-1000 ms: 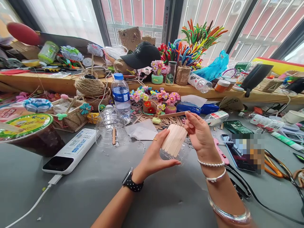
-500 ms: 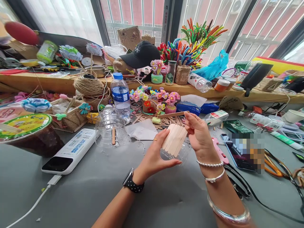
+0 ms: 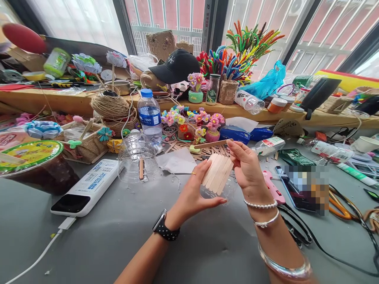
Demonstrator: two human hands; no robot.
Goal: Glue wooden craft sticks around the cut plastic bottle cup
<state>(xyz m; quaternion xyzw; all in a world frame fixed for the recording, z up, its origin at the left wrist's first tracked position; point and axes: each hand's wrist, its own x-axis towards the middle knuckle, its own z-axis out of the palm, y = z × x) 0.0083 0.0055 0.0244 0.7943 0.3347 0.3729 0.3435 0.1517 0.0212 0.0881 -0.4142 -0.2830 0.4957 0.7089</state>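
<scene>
My left hand (image 3: 192, 193) is wrapped round a cut piece of clear plastic bottle (image 3: 225, 192). Several pale wooden craft sticks (image 3: 217, 173) lie side by side against that piece, facing me. Just above and to the right, my right hand (image 3: 244, 165) pinches the end of a single craft stick (image 3: 211, 144), which points left and is apart from the row. Behind my hands, more loose craft sticks (image 3: 180, 146) are scattered on the grey table. Another clear bottle piece (image 3: 137, 161), with one stick on its side, lies to the left.
A pink glue gun (image 3: 272, 187), a phone (image 3: 291, 189) and orange-handled scissors (image 3: 340, 203) lie at right with black cords. At left are a power bank (image 3: 85, 187) and a lidded drink cup (image 3: 35, 169). A water bottle (image 3: 149, 118) stands behind, below a crowded wooden ledge (image 3: 177, 103).
My right hand has shifted slightly left, carrying the single stick with it. My left hand and the row of sticks stay nearly where they were.
</scene>
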